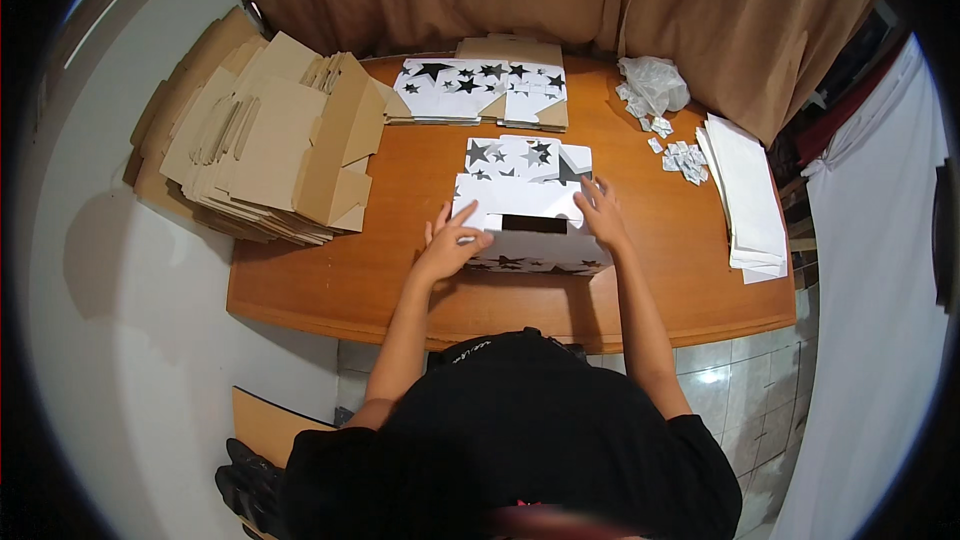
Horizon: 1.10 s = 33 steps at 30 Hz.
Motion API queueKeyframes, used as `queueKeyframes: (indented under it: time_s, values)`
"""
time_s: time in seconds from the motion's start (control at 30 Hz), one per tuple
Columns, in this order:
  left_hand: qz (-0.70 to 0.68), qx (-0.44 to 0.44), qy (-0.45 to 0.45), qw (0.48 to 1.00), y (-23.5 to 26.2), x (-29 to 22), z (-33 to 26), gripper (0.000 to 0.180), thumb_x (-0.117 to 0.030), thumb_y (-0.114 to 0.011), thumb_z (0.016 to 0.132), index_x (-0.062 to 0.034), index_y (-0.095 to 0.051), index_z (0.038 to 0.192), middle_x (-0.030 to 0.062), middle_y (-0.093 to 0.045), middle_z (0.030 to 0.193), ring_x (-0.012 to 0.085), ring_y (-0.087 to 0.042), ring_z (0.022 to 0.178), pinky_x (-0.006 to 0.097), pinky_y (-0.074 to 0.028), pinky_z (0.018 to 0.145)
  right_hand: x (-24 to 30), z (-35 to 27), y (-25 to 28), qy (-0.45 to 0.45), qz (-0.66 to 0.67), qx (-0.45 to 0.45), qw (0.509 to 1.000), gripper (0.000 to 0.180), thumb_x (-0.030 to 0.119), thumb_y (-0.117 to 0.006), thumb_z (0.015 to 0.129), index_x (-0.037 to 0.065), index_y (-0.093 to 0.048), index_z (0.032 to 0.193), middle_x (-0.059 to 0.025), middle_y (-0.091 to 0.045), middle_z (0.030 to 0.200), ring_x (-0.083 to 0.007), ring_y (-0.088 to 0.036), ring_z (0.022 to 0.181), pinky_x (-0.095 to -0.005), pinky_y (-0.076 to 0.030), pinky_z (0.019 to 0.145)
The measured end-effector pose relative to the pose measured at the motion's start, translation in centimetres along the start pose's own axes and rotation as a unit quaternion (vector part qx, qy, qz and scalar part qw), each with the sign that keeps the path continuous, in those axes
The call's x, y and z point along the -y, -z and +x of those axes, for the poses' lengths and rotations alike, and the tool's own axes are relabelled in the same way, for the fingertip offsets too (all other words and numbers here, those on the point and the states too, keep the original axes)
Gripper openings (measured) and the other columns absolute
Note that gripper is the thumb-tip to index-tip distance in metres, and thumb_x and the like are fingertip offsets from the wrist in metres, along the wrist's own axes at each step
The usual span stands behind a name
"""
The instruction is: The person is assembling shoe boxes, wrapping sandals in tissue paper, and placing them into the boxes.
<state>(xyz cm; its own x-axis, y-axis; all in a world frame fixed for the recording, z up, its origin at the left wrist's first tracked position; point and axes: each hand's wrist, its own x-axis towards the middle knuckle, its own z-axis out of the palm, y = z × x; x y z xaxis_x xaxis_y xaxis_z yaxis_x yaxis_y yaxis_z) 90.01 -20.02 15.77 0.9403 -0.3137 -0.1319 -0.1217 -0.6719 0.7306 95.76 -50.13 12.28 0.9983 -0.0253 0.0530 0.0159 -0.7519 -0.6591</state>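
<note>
A white cardboard box [530, 194] with black and grey stars stands in front of me on the wooden table. Its star-printed lid panel [514, 156] extends away at the far side, and a dark rectangular slot shows in its upper part. My left hand [453, 244] grips the left side of the box, with thumb and forefinger at the upper edge and the other fingers outside. On the opposite side, my right hand [602, 216] holds the right edge, its thumb on the white panel and its fingers along the side. The inside of the box is mostly hidden.
Stacked brown cardboard blanks [250, 140] stand on the left of the table [420, 160]. Flattened star-printed boxes [470, 90] lie at the back. A clear plastic bag [655, 86], small white packets [685, 162] and white paper sheets [742, 200] occupy the right.
</note>
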Motion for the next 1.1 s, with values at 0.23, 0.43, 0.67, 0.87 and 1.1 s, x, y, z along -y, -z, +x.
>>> queueKeyframes:
  time_s: [0.23, 0.43, 0.67, 0.87, 1.1]
  values:
    - [-0.067, -0.241, 0.047, 0.967, -3.3, 1.0, 2.9, 0.06, -0.035, -0.061, 0.08, -0.0062, -0.038, 0.127, 0.0233, -0.032, 0.134, 0.0406, -0.033, 0.122, 0.047, -0.03, 0.098, -0.3, -0.4, 0.3, 0.038, 0.114, 0.009, 0.993, 0.056, 0.045, -0.055, 0.079, 0.011, -0.051, 0.124, -0.0207, -0.031, 0.136, -0.0402, -0.033, 0.121, -0.0431, -0.024, 0.102]
    - [0.001, -0.267, 0.097, 0.959, -3.9, -0.9, 3.2, 0.067, -0.02, -0.067, 0.074, -0.0033, -0.031, 0.127, 0.021, -0.039, 0.126, 0.0376, -0.043, 0.114, 0.044, -0.04, 0.09, 0.5, -1.1, 0.0, 0.081, -0.024, -0.024, 0.996, 0.062, 0.031, -0.067, 0.069, 0.011, -0.048, 0.124, -0.0205, -0.032, 0.135, -0.0392, -0.035, 0.12, -0.0436, -0.03, 0.1]
    - [0.071, -0.223, 0.181, 0.955, -3.7, -2.5, 3.1, 0.073, -0.018, -0.068, 0.072, -0.0048, -0.025, 0.13, 0.0194, -0.035, 0.13, 0.0395, -0.045, 0.11, 0.047, -0.042, 0.087, 1.9, -1.8, -0.3, 0.067, -0.131, -0.041, 0.988, 0.075, 0.027, -0.075, 0.061, 0.014, -0.042, 0.127, -0.0163, -0.03, 0.136, -0.0428, -0.037, 0.115, -0.0468, -0.038, 0.092]
    - [0.066, -0.198, 0.19, 0.959, -3.1, -2.9, 3.2, 0.079, -0.02, -0.069, 0.071, -0.0046, -0.021, 0.132, 0.0202, -0.035, 0.131, 0.0408, -0.047, 0.108, 0.047, -0.044, 0.084, 3.0, -2.3, 0.1, 0.063, -0.161, -0.042, 0.984, 0.075, 0.028, -0.077, 0.061, 0.011, -0.042, 0.126, -0.0219, -0.032, 0.134, -0.0388, -0.035, 0.119, -0.0436, -0.033, 0.097]
    - [-0.252, -0.051, 0.202, 0.945, -1.5, 3.0, 1.1, 0.078, -0.044, -0.067, 0.072, -0.0045, -0.034, 0.131, 0.0187, -0.041, 0.131, 0.0347, -0.042, 0.118, 0.045, -0.041, 0.088, 3.6, -3.5, 1.0, -0.003, -0.152, -0.048, 0.987, 0.079, 0.037, -0.069, 0.065, 0.012, -0.035, 0.132, -0.0268, -0.026, 0.134, -0.0451, -0.048, 0.103, -0.047, -0.044, 0.084]
